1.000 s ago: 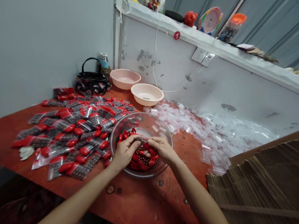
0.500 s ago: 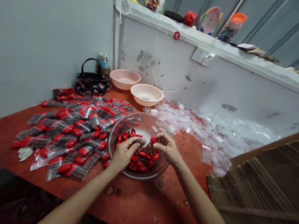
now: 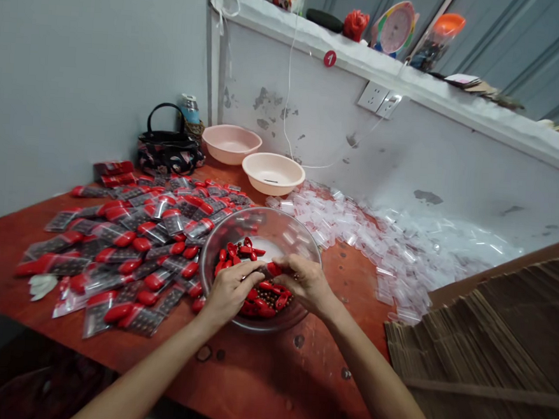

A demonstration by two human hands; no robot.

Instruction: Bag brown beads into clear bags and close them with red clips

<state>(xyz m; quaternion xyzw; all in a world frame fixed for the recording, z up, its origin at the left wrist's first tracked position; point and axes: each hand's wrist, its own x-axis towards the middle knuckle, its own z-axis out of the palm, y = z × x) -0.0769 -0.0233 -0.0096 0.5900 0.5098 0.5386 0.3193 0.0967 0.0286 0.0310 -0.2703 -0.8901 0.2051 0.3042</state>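
Over a clear plastic bowl (image 3: 295, 319), my left hand (image 3: 230, 290) pinches a small dark piece whose kind I cannot make out. My right hand (image 3: 307, 281) has its fingers closed on a small red piece (image 3: 274, 269), which meets the dark one between my fingertips. Inside the bowl lie several glossy red plastic pieces (image 3: 259, 309) and brown beads (image 3: 268, 286). Left of the bowl spreads a pile of clear packets (image 3: 163, 233) with red ends and dark dotted contents. My fingers partly cover both held pieces.
Empty-looking clear plastic sleeves (image 3: 354, 231) are heaped to the right. Pink (image 3: 231, 143) and cream basins (image 3: 272, 178) stand behind the bowl, beside a black handbag (image 3: 168, 152). Stacked brown cardboard (image 3: 486, 332) fills the right side. A shelf (image 3: 347, 58) runs along the wall.
My right hand has moved left and brought the red piece against the dark piece in my left hand. The hands were apart before. The view has shifted slightly.
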